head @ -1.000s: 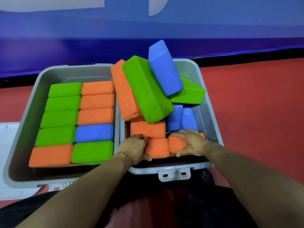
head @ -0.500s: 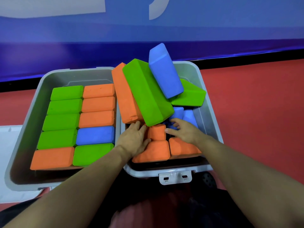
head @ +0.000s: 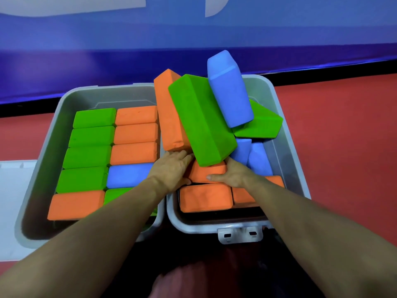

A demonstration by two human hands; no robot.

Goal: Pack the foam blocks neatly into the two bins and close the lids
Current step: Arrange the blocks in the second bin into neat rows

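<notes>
**Two grey bins, one tidy and one still a heap**

At the far left a white lid [head: 15,203] lies flat on the red floor [head: 348,143], just beside the left bin [head: 40,168]. That bin is grey plastic and open, and its foam blocks lie flat in two neat columns: green blocks [head: 90,136] down the left side with an orange one at the near end, orange blocks [head: 135,132] down the right with a single blue block [head: 126,177] and a green one nearer the person.

The left hand [head: 171,168] reaches over the shared rims into the right bin [head: 298,168], fingers curved against the left side of a small orange block [head: 208,173]. The right hand [head: 234,175] grips the same block from the other side, thumb laid along its near face. Two more orange blocks [head: 206,198] lie flat just in front of it.

Behind the hands the blocks are jumbled: a long orange block [head: 169,112] leaning on the rim, a big green block [head: 202,119] tilted across it, a blue block [head: 229,91] standing up on top, another green one [head: 262,123] beneath, and blue pieces [head: 255,158] wedged upright at the right wall.
</notes>
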